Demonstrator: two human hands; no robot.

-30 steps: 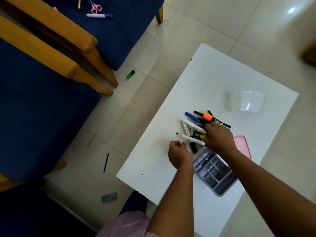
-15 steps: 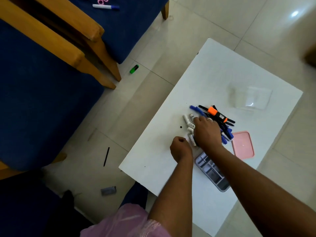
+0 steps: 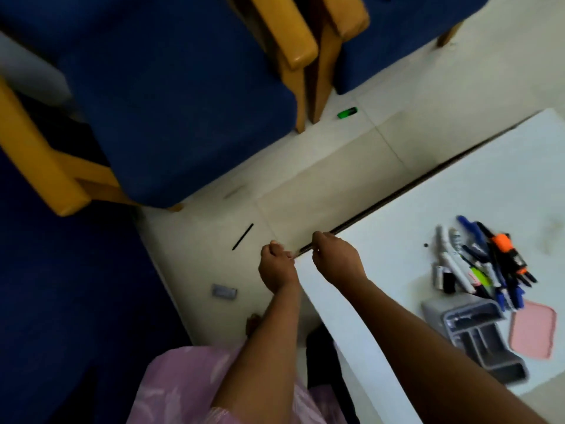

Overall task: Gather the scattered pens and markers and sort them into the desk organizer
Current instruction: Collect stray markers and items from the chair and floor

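Pens and markers [image 3: 480,264], a mixed heap of white, blue, black and orange barrels, lie on the white rectangular table [image 3: 397,286] toward its right side, just beyond the grey plastic desk organizer [image 3: 477,332], which looks tipped and seems to hold none of them yet. A flat pink lid [image 3: 533,330] rests beside the organizer.

Gathering looks to be the step in hand, not sorting. Strays remain on the tiled floor: a thin black pen [image 3: 243,236] past the table's near-left corner, a green highlighter [image 3: 347,112] by the wooden chair legs, and a small grey block [image 3: 224,291] of unclear kind.

Both hands hover at the table's near-left corner. The left hand [image 3: 276,267] has its fingers curled in; something pale may be pinched at the fingertips, but blur makes it impossible to tell. The right hand [image 3: 334,258] is likewise curled, and its contents cannot be told either.

The next move likely calls for a reach down and left to the black pen, pinching it along its length.
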